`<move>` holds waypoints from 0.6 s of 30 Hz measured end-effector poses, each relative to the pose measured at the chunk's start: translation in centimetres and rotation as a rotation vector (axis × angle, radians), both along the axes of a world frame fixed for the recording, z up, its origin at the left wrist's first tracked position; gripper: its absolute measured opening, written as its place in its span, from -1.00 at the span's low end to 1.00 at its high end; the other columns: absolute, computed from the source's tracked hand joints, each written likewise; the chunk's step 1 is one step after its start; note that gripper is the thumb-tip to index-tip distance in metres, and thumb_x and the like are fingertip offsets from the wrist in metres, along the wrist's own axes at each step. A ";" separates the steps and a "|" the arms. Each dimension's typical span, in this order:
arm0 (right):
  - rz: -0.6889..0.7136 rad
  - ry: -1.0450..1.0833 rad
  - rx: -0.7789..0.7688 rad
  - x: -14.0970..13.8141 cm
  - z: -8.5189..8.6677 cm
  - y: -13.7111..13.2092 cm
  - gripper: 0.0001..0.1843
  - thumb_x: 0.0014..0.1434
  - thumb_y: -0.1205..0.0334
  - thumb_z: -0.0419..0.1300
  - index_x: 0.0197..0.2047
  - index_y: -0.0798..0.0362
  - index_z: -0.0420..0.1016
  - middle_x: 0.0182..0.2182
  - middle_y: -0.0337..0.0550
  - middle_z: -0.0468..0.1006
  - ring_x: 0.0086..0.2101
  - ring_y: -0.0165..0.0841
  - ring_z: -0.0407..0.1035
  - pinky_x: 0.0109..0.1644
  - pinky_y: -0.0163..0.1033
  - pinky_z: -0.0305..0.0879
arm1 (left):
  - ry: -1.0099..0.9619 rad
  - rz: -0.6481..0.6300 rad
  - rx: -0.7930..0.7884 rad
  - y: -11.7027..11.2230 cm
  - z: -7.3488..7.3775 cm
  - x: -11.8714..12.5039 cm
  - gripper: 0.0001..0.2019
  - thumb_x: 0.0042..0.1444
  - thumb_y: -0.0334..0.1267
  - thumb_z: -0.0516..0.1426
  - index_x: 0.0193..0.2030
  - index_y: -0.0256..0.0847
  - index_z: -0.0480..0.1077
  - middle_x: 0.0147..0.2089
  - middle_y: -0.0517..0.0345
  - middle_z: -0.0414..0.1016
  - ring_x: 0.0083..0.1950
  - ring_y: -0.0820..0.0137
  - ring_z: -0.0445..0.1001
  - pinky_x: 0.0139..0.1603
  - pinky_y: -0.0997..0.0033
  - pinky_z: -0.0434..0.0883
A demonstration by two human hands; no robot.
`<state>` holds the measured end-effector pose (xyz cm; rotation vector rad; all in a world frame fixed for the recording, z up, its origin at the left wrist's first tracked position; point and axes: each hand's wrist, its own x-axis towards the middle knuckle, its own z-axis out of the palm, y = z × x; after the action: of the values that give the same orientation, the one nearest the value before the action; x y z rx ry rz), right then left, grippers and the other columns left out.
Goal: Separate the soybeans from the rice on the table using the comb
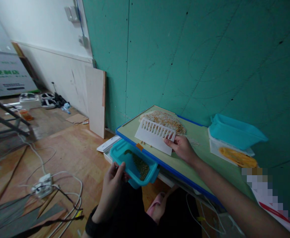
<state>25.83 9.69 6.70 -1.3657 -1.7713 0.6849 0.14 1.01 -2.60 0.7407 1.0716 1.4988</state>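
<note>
My left hand [115,178] grips the near rim of a blue plastic tub [117,150], which is held just below the table's front edge. Small green beans [138,165] lie along the tub's bottom. My right hand [181,147] pinches the right end of a white slotted plastic plate [153,138], tilted over the table top. Its row of slots is along the upper edge, beside a spread pile of mixed grains [164,120], white and orange-yellow. A few yellow kernels [144,143] lie near the front edge by a piece of orange tape [139,146].
The green table [199,162] has a blue edge and stands against a green wall. At its right sit a blue tub [236,132], a white tray [214,145] and a yellow cloth [237,157]. Cables and a power strip [44,185] lie on the floor at left.
</note>
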 end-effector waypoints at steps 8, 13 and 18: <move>0.013 -0.063 0.050 -1.7 0.5 -3.6 -0.65 0.23 0.00 0.18 -0.29 0.10 0.65 -0.34 -0.07 0.68 -0.29 -0.18 0.56 -0.22 -0.21 0.44 | -0.052 0.026 -0.047 -0.6 0.4 0.4 -0.63 -0.07 0.06 0.35 -0.40 -0.19 0.41 -0.54 0.28 0.40 -0.53 0.48 0.35 -0.49 0.51 0.33; 0.051 -0.189 0.217 -2.6 0.4 -5.8 -0.71 0.31 0.11 0.14 -0.25 0.07 0.63 -0.32 -0.08 0.69 -0.30 -0.26 0.58 -0.22 -0.28 0.42 | -0.086 0.038 -0.083 -0.7 0.2 0.8 -0.64 -0.07 0.07 0.35 -0.40 -0.15 0.39 -0.54 0.31 0.40 -0.54 0.48 0.35 -0.50 0.53 0.33; 0.036 -0.291 0.332 -3.0 -0.1 -6.5 -0.73 0.34 0.15 0.12 -0.20 0.09 0.61 -0.41 -0.10 0.67 -0.39 -0.31 0.58 -0.32 -0.33 0.37 | -0.121 0.035 -0.065 -0.6 -0.5 1.0 -0.68 -0.04 0.04 0.35 -0.39 -0.13 0.42 -0.51 0.30 0.42 -0.51 0.46 0.36 -0.47 0.51 0.36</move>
<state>22.87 3.22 6.60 -1.2521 -2.0335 0.1993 1.11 0.37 -3.09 0.5815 1.0410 1.5113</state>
